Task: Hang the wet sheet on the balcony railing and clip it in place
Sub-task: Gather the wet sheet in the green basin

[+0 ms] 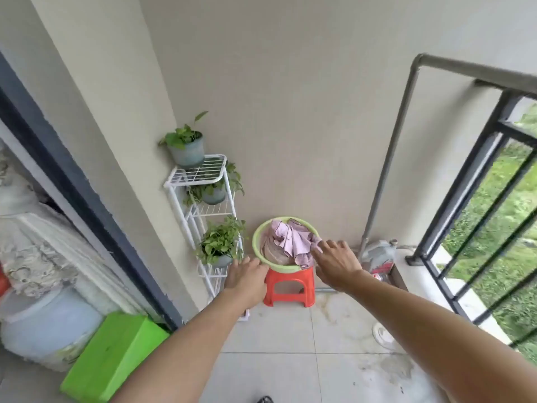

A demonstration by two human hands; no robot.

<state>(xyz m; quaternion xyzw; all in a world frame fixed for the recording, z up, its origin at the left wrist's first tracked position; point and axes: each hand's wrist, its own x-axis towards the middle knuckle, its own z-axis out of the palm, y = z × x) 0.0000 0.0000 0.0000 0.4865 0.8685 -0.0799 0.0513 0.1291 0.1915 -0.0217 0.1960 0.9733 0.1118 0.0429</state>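
Note:
A crumpled pink sheet (290, 241) lies in a light green basin (257, 248) that stands on a small red stool (290, 289) against the far wall. My left hand (247, 276) reaches out flat, fingers apart, at the basin's near left rim. My right hand (335, 261) is stretched over the basin's right side, fingers spread, fingertips at the edge of the sheet; whether it touches the cloth is unclear. The dark metal balcony railing (476, 181) runs along the right side. No clips are in sight.
A white wire plant rack (200, 181) with three potted plants stands left of the stool. A plastic jug (380, 254) sits by the railing's foot. A green box (116, 353) and a large pale jar (49, 324) are at lower left. The tiled floor shows wet stains.

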